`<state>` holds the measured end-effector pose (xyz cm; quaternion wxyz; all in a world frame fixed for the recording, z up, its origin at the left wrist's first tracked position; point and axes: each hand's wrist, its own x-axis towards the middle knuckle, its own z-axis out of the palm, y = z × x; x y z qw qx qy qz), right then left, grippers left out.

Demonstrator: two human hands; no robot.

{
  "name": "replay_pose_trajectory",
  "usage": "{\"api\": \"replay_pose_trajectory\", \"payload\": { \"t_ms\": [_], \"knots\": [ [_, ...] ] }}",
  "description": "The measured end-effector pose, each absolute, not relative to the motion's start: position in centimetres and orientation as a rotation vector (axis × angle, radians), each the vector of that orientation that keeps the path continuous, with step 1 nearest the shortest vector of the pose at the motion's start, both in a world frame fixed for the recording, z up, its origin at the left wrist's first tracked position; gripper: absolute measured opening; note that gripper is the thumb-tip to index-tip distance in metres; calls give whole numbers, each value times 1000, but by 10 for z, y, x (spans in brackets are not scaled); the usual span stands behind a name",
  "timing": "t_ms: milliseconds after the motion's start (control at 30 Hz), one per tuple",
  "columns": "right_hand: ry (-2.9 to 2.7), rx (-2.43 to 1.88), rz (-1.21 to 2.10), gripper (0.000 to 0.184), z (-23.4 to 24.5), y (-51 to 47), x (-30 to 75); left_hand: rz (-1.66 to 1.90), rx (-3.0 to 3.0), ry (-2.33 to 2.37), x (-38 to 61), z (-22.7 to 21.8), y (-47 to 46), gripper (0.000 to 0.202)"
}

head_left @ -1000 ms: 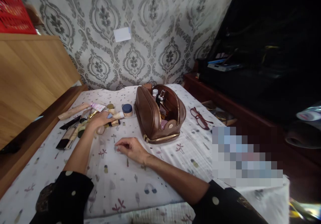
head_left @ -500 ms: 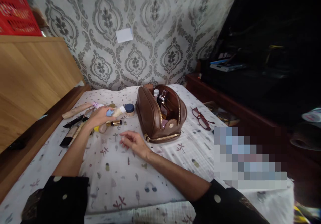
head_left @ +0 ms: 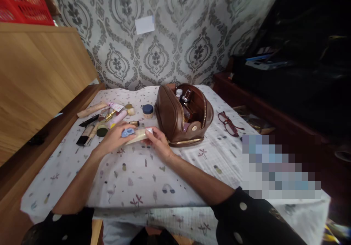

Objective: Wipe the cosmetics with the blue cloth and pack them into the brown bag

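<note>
A: Where's the pale tube [head_left: 139, 135]?
B: Over the patterned cloth [head_left: 131, 186], just left of the open brown toiletry bag [head_left: 170, 115]!
A: And the hands?
B: The left hand [head_left: 115, 138] curls around the tube, a blue item [head_left: 127, 132] at its fingers; the right hand [head_left: 161, 144] pinches the tube's white-capped end!

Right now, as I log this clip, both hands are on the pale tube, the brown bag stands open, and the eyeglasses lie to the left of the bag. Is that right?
Not quite: the eyeglasses lie to the right of the brown bag, as the head view shows. The left hand and right hand are on the pale tube, and the bag is open.
</note>
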<state>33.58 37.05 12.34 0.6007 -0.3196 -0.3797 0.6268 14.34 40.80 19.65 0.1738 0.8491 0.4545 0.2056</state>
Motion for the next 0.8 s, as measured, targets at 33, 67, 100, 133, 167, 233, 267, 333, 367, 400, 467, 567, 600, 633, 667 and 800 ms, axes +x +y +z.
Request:
{"api": "replay_pose_trajectory", "payload": {
  "t_ms": [33, 67, 100, 133, 167, 233, 267, 333, 367, 400, 467, 567, 600, 633, 667, 800],
  "knots": [
    [-865, -730, 1451, 53, 124, 370, 336, 646, 2314, 1302, 140, 196, 409, 48],
    [-853, -720, 1448, 53, 124, 370, 336, 699, 2223, 1316, 137, 195, 409, 51],
    [-845, -711, 1444, 53, 125, 370, 336, 741, 2135, 1326, 135, 193, 409, 54],
    [-842, -704, 1439, 54, 125, 370, 336, 768, 2051, 1328, 134, 190, 409, 56],
    [-843, -699, 1436, 53, 126, 369, 336, 783, 1972, 1324, 134, 187, 408, 58],
    [-852, -685, 1446, 53, 127, 368, 337, 845, 1830, 1319, 137, 179, 407, 58],
    [-858, -676, 1460, 53, 127, 368, 337, 914, 1768, 1324, 139, 174, 406, 55],
    [-878, -661, 1498, 53, 129, 367, 337, 1099, 1657, 1335, 143, 165, 408, 48],
    [-891, -659, 1516, 54, 129, 367, 337, 1185, 1608, 1337, 144, 162, 410, 46],
    [-905, -662, 1529, 55, 130, 367, 337, 1247, 1567, 1341, 144, 160, 412, 44],
    [-926, -674, 1540, 56, 130, 367, 336, 1298, 1522, 1397, 141, 159, 416, 44],
    [-941, -704, 1513, 59, 127, 370, 335, 1300, 1635, 1567, 137, 169, 415, 43],
    [-951, -720, 1498, 59, 126, 371, 334, 1311, 1720, 1619, 138, 174, 412, 43],
    [-964, -739, 1481, 58, 124, 372, 334, 1327, 1824, 1643, 141, 179, 406, 42],
    [-981, -758, 1463, 57, 123, 372, 334, 1349, 1939, 1632, 146, 183, 400, 41],
    [-1084, -780, 1382, 51, 120, 372, 334, 1207, 2461, 1312, 178, 183, 374, 43]
  ]
}}
